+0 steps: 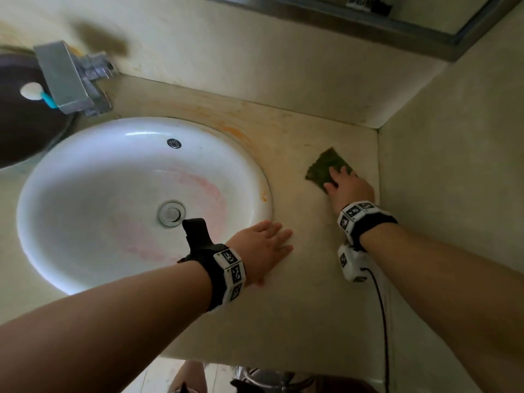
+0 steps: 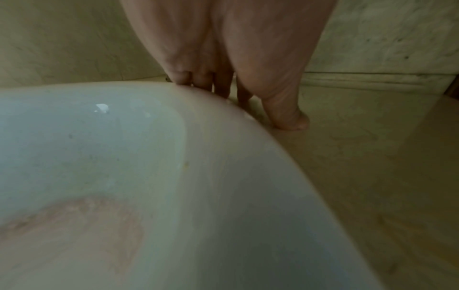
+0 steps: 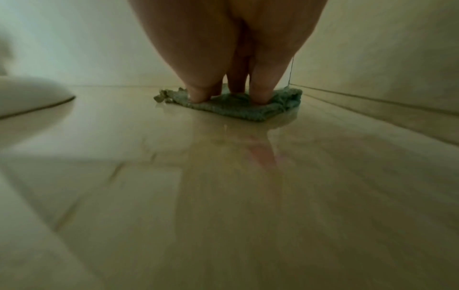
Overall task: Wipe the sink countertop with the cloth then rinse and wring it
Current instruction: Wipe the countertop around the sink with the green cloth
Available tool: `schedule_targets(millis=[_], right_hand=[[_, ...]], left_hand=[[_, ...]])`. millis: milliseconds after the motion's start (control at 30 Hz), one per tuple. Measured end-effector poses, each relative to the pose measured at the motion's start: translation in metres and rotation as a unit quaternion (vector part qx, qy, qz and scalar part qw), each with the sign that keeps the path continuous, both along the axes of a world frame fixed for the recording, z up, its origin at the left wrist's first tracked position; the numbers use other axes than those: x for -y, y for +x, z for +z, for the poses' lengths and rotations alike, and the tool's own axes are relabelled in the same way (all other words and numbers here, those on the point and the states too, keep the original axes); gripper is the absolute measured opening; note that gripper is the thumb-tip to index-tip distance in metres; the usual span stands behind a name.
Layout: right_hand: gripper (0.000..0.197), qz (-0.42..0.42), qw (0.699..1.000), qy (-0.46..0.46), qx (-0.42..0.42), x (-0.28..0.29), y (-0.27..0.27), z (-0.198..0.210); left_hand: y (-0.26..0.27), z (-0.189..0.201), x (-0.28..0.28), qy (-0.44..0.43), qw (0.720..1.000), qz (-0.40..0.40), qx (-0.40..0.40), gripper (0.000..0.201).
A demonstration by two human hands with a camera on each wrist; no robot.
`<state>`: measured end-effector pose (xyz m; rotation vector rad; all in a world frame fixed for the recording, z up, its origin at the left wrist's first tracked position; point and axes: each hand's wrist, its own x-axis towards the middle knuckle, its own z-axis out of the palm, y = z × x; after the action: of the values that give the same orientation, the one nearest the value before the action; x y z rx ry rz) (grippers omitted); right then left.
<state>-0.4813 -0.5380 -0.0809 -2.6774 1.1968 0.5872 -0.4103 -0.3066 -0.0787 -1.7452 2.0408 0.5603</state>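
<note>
Fingers of the left hand are lying straight and close together, pressing flat on the counter just right of the basin, holding nothing. Farther right, well away from the basin and near the side wall, the right hand is pressing straight, slightly parted fingers down onto the cloth. Most of the cloth is lying beyond those fingertips, toward the back wall; the right hand alone is reaching it.
</note>
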Motion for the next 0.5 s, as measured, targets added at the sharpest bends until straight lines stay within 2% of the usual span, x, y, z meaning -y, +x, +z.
schedule_targets(millis=[133, 300, 367, 500], right_hand=[[0.051, 0.049, 0.999, -0.014, 0.001, 0.023, 0.044, 0.001], [0.050, 0.205, 0.979, -0.022, -0.010, 0.011, 0.089, 0.007], [0.049, 0.252, 0.967, -0.024, -0.020, -0.008, 0.087, 0.009], [0.050, 0.261, 0.965, -0.007, -0.035, -0.044, 0.049, 0.009]], left_hand=[[0.001, -0.003, -0.001, -0.009, 1.000, 0.004, -0.013, 0.092], [0.002, -0.002, 0.000, -0.013, 1.000, 0.002, -0.008, 0.093], [0.004, 0.000, 0.000, -0.017, 1.000, -0.004, -0.005, 0.094], [0.006, 0.005, 0.002, -0.026, 0.999, -0.019, 0.005, 0.090]])
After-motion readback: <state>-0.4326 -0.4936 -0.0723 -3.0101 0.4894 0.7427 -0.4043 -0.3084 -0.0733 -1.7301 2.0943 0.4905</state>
